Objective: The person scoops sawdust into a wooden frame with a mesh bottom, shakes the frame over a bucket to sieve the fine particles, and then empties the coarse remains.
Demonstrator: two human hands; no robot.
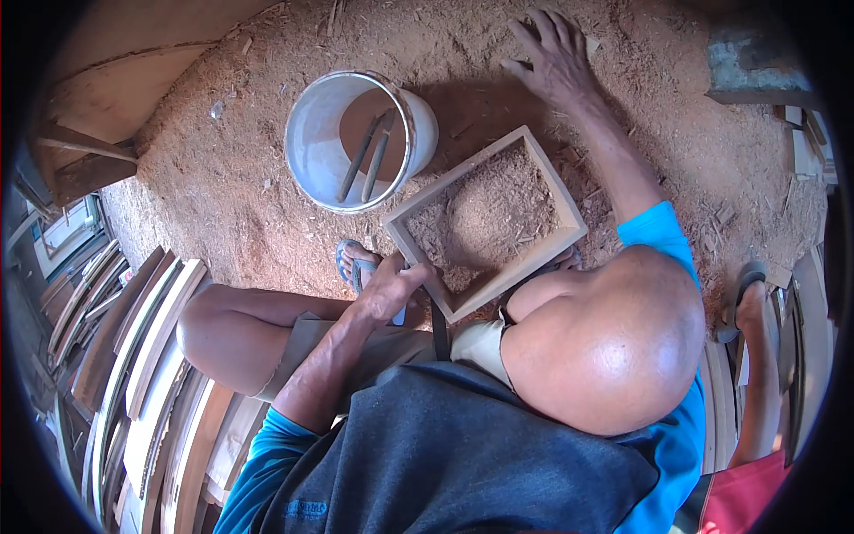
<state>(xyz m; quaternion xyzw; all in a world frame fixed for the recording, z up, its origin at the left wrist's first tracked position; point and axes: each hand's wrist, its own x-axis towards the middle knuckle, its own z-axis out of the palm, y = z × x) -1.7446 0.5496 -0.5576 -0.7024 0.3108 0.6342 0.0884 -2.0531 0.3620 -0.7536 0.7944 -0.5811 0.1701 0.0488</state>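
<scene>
A rectangular wooden frame [559, 242] sits tilted before my knees, with sawdust [498, 214] inside its walls. Whether it has a mesh or a solid bottom I cannot tell. My left hand [391, 289] is closed on its near left corner, thumb along the edge. Beyond the frame, at the far right, my right hand [556, 67] reaches over the sawdust-covered ground [240, 107] with fingers spread and nothing in them. Just left of the frame stands a white bucket [420, 125], its mouth turned toward me. Two dark sticks [366, 160] lean inside it.
Stacked curved wooden boards [169, 356] lie at my left and behind me. A large brown wooden panel [133, 53] rises at the far left. A grey block [756, 67] is at the far right. Another person's leg [761, 374] shows at the right edge.
</scene>
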